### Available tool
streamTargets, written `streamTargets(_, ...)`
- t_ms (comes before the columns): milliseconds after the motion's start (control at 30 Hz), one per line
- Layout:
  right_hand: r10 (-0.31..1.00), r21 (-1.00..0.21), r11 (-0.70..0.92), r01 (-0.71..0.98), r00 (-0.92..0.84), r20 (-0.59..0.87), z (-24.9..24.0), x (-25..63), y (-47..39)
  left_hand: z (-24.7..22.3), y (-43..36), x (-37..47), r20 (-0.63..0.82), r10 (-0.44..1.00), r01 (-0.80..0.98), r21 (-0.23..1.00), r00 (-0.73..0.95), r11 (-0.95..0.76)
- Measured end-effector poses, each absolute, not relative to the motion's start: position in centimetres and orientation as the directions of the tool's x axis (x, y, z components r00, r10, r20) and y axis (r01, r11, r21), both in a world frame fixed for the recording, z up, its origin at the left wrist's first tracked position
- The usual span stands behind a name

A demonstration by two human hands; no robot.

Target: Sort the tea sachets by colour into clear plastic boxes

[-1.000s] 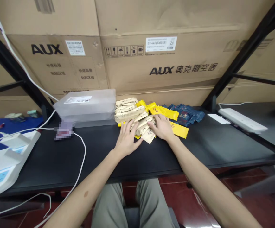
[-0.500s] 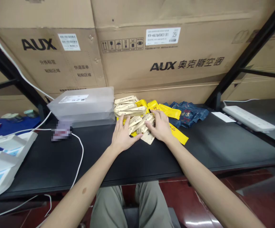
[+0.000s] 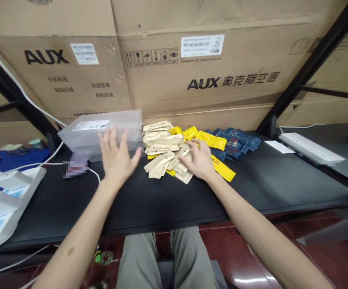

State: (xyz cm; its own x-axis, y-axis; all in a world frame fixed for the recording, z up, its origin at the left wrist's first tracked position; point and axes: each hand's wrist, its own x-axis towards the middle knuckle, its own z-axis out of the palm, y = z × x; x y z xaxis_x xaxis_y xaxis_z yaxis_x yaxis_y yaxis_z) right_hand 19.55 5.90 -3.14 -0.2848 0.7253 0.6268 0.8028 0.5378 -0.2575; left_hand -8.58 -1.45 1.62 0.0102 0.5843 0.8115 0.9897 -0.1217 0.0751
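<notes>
My left hand (image 3: 116, 158), slightly blurred, is raised in front of the translucent plastic box (image 3: 116, 120), its fingers spread and nothing in them. On the dark table, my right hand (image 3: 202, 160) rests over the right part of a pile of beige sachets (image 3: 163, 138), thumb and fingers apart. Its fingertips touch sachets and partly cover them. Yellow sachets (image 3: 214, 140) lie behind that hand, and another yellow sachet (image 3: 223, 168) sticks out to its right. Dark blue sachets (image 3: 240, 144) form a group farther right. A white label is on the box.
Large cardboard cartons (image 3: 158, 88) stand behind the table. White power strips lie at the right (image 3: 310, 148) and left (image 3: 11, 204), with cables on the left. A white card (image 3: 279, 147) lies beside the right strip. Black metal posts (image 3: 309, 72) flank the table.
My left hand has left the beige sachets and moved left, up to the front of the plastic box, uncovering sachets. My right hand stays on the pile, nearly unmoved.
</notes>
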Motion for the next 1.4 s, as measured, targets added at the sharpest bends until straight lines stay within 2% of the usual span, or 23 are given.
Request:
streamTargets(200,0.714,-0.259,0.548,0.795,-0.284,0.640,-3.2,19.5,6.0,3.6,-1.1,-15.1,0.767,0.641,0.998,0.062,-0.034,-0.021)
streamTargets(400,0.706,-0.261,0.558,0.788,-0.287,0.647,-3.5,19.5,6.0,3.7,-4.3,-16.4,0.795,0.605,0.998,-0.060,0.033,0.025)
streamTargets(533,0.717,-0.267,0.545,0.795,-0.277,0.639,-3.5,19.6,5.9,1.5,-9.8,-14.1,0.863,0.493,0.986,-0.159,0.113,0.053)
streamTargets(700,0.722,-0.257,0.538,0.803,-0.281,0.632,-3.5,19.6,6.0,-3.1,-15.6,-11.4,0.807,0.560,0.962,-0.267,0.190,0.059)
streamTargets(867,0.722,-0.253,0.538,0.804,-0.284,0.631,-3.7,19.6,6.1,-4.0,-16.2,-12.5,0.647,0.736,0.976,-0.198,0.200,-0.092)
streamTargets(967,0.726,-0.271,0.539,0.798,-0.277,0.629,-3.6,19.7,6.0,-3.6,-14.9,-13.3,0.578,0.796,0.983,-0.141,0.179,-0.119)
streamTargets(1167,0.736,-0.317,0.546,0.775,-0.262,0.624,-3.6,19.8,6.0,-3.8,-13.1,-12.3,0.642,0.764,0.997,-0.040,0.071,-0.060)
streamTargets(1400,0.731,-0.363,0.555,0.748,-0.231,0.642,-3.6,19.8,6.0,-3.9,-13.4,-12.3,0.706,0.702,0.986,0.031,0.093,-0.162)
